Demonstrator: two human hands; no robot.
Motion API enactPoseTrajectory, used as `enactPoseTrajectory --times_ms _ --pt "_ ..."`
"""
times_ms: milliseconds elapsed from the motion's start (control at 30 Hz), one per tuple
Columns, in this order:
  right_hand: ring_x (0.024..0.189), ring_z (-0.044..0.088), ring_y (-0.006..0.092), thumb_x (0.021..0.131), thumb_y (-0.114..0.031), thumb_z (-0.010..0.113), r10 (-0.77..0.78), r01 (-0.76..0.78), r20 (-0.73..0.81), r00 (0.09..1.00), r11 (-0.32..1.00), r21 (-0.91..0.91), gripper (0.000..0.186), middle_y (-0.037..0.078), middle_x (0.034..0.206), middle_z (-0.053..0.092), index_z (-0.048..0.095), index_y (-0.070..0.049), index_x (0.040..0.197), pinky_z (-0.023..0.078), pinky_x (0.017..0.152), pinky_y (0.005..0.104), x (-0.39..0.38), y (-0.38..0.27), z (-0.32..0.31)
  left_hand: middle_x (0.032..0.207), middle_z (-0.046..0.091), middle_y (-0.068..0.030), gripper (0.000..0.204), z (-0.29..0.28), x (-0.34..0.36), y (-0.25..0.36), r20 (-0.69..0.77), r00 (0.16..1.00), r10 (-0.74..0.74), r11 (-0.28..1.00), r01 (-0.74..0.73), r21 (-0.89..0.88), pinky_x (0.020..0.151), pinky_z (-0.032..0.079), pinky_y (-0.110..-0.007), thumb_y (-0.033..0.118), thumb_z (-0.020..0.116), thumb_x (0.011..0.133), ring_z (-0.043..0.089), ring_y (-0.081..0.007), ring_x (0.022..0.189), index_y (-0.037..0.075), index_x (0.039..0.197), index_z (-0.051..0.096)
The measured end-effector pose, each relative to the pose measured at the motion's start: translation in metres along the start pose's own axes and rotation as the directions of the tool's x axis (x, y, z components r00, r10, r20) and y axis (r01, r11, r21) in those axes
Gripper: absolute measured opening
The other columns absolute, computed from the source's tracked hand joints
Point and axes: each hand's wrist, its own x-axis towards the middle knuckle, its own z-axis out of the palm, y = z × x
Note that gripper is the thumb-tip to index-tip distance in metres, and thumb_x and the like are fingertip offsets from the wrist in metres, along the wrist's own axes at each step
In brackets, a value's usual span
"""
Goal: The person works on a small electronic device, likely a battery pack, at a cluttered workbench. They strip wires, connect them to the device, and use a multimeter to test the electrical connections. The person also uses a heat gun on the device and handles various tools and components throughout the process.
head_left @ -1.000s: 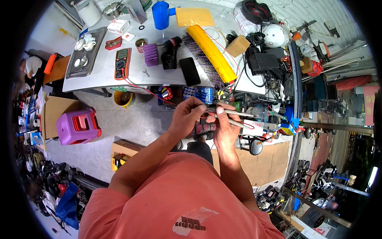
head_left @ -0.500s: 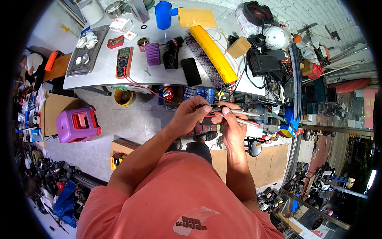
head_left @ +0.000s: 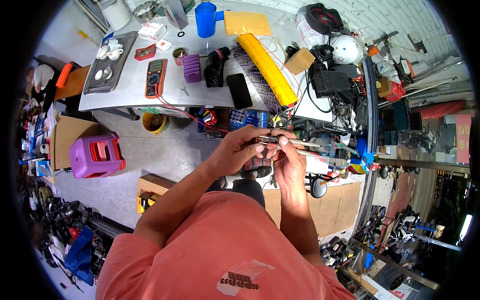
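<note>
Just right of the frame's centre, two slender pale rods (head_left: 303, 142) are held by the right hand (head_left: 289, 161), pinched between thumb and fingers and pointed roughly sideways across the picture. The clearest change is seen at the left hand (head_left: 236, 149), near the centre: half a second ago its thumb and forefinger were drawn together in a pinch at the rods' front ends, whereas now they are parted, and the dark tips are exposed between them. The pinch seems to have been loosened, so the rods are judged to be supported mainly by the right hand; whether the tips are touched by the left fingers, or some small piece is kept there, cannot be told. The red wire that showed along the lower rod can no longer be made out clearly. From the digital multimeter (head_left: 156, 79) at the upper left, a red lead (head_left: 184, 111) is run down toward the left hand, its end hidden. On the white table (head_left: 120, 96) across the top, the meter, the black phone (head_left: 240, 91) and the long yellow-topped pack (head_left: 267, 67) have been left undisturbed.
</note>
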Motion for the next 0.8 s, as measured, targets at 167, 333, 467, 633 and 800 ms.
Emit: enactPoseTrajectory --times_ms 167,333,467,633,800 --pt "0.071 0.064 0.0151 0.097 -0.013 0.069 0.048 -0.049 0.004 0.999 0.998 0.029 0.027 0.011 0.086 0.071 0.068 0.006 0.116 0.054 0.069 0.0267 -0.001 0.002 -0.001 0.121 0.062 -0.0105 0.041 -0.004 -0.002 0.000 0.014 0.999 0.029 1.000 -0.029 -0.009 0.088 0.054 -0.032 0.003 0.051 0.105 0.066 -0.0167 0.097 -0.001 0.145 0.055" --pt "0.071 0.066 0.0180 0.098 -0.020 0.069 0.049 -0.050 0.007 0.999 0.997 0.058 0.027 0.011 0.086 0.071 0.066 0.003 0.113 0.055 0.067 0.0298 -0.002 0.005 -0.007 0.118 0.062 -0.0099 0.044 -0.001 0.000 0.004 0.039 0.998 0.052 0.998 -0.053 0.046 0.085 0.053 -0.031 0.004 0.048 0.105 0.066 -0.0153 0.092 -0.002 0.148 0.053" --pt "0.071 0.066 0.0196 0.100 -0.024 0.069 0.047 -0.049 0.034 0.998 0.997 0.062 0.025 0.010 0.086 0.069 0.063 0.000 0.106 0.055 0.067 0.0324 -0.004 0.005 -0.005 0.117 0.062 -0.0099 0.044 0.007 -0.001 0.010 0.050 0.998 0.030 0.999 -0.031 0.015 0.084 0.053 -0.031 0.005 0.047 0.106 0.065 -0.0156 0.091 -0.004 0.149 0.051" --pt "0.069 0.067 0.0182 0.100 -0.015 0.067 0.022 -0.025 0.033 0.999 0.995 0.100 0.027 0.013 0.084 0.071 0.065 0.007 0.116 0.056 0.067 0.0292 -0.006 0.006 -0.007 0.117 0.063 -0.0100 0.044 0.007 -0.002 0.003 0.064 0.997 0.038 0.999 -0.037 -0.015 0.083 0.054 -0.032 0.005 0.047 0.107 0.063 -0.0161 0.091 -0.004 0.150 0.050" --pt "0.067 0.067 0.0183 0.101 -0.015 0.067 0.040 -0.042 0.019 0.999 0.993 0.110 0.024 0.013 0.084 0.071 0.067 0.006 0.113 0.058 0.065 0.0301 -0.007 0.005 -0.007 0.116 0.064 -0.0095 0.041 0.012 -0.004 0.003 0.041 0.999 0.003 0.999 -0.002 -0.037 0.082 0.054 -0.033 0.002 0.048 0.106 0.062 -0.0149 0.091 -0.003 0.146 0.050"
